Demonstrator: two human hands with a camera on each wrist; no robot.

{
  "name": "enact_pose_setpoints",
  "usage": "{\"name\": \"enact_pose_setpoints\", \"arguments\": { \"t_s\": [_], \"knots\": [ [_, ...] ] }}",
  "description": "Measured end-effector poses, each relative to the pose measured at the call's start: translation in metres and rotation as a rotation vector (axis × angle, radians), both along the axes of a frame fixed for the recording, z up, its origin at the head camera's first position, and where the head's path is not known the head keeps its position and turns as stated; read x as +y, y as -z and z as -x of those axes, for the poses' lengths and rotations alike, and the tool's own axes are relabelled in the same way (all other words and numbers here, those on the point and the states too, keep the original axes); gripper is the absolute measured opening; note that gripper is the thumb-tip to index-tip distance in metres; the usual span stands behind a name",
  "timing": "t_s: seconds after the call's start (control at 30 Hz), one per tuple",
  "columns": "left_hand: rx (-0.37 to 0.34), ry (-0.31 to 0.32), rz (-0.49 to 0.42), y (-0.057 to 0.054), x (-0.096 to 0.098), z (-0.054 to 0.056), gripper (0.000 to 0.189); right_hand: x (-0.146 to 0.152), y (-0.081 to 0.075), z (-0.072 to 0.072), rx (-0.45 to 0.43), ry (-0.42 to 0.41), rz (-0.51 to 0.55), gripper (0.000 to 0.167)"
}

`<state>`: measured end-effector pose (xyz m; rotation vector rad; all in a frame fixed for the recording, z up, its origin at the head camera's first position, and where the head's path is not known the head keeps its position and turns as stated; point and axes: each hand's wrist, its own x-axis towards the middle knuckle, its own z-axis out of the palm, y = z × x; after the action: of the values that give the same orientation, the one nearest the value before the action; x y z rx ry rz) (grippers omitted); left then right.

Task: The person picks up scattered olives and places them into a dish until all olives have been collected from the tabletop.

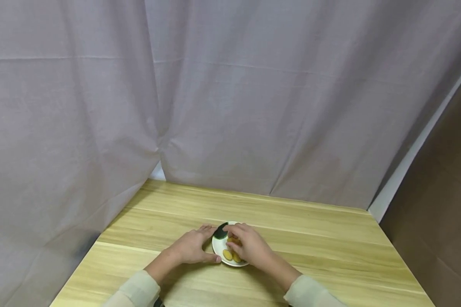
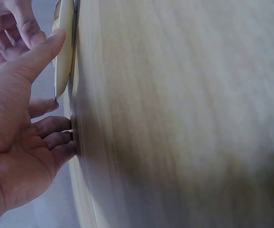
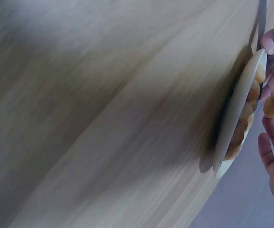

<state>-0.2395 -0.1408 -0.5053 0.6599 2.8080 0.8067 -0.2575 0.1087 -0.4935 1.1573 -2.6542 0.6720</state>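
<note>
A small round white plate [image 1: 217,246] with a dark green patch rests on the wooden table. Several yellow oval pieces [image 1: 227,254] with brownish edges lie on it; their exact kind is unclear. At the plate's left side is my left hand [image 1: 194,247], its extended thumb and index finger touching the rim. In the left wrist view, its other fingertips rest near the tabletop. My right hand [image 1: 253,247] hovers over the plate's right part, hiding some pieces. Between its thumb and fingers it pinches one yellow piece [image 3: 270,108], held apart from the others in the right wrist view.
The wooden table [image 1: 330,247] extends around the plate on all sides. Grey curtains [image 1: 253,106] hang along its back and left edges. A brown panel [image 1: 438,204] stands at the right.
</note>
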Motion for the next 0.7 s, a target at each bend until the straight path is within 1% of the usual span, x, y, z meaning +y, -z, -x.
{"name": "enact_pose_setpoints", "arguments": {
  "t_s": [0.07, 0.13, 0.2, 0.37, 0.5, 0.57, 0.7],
  "knots": [
    [-0.007, -0.005, -0.001, 0.000, 0.000, 0.000, 0.105, -0.004, 0.001, 0.001, -0.020, -0.007, -0.015, 0.045],
    [-0.012, -0.006, -0.001, 0.000, -0.001, -0.001, 0.106, -0.008, 0.003, 0.001, -0.023, -0.019, -0.031, 0.044],
    [-0.014, -0.004, -0.001, 0.001, -0.001, -0.001, 0.106, -0.010, 0.005, 0.002, 0.001, -0.033, -0.044, 0.045],
    [-0.013, -0.001, 0.011, 0.004, -0.001, -0.001, 0.106, -0.015, 0.012, 0.001, 0.063, -0.048, -0.039, 0.044],
    [-0.021, -0.006, 0.016, 0.003, -0.001, -0.001, 0.106, -0.018, 0.015, 0.003, 0.084, -0.066, -0.027, 0.041],
    [-0.024, -0.007, 0.018, 0.002, -0.001, -0.002, 0.106, -0.020, 0.016, 0.005, 0.087, -0.070, -0.021, 0.040],
    [-0.023, -0.009, 0.019, 0.001, -0.001, -0.002, 0.106, -0.022, 0.017, 0.008, 0.065, -0.056, -0.027, 0.036]
  ]
}}
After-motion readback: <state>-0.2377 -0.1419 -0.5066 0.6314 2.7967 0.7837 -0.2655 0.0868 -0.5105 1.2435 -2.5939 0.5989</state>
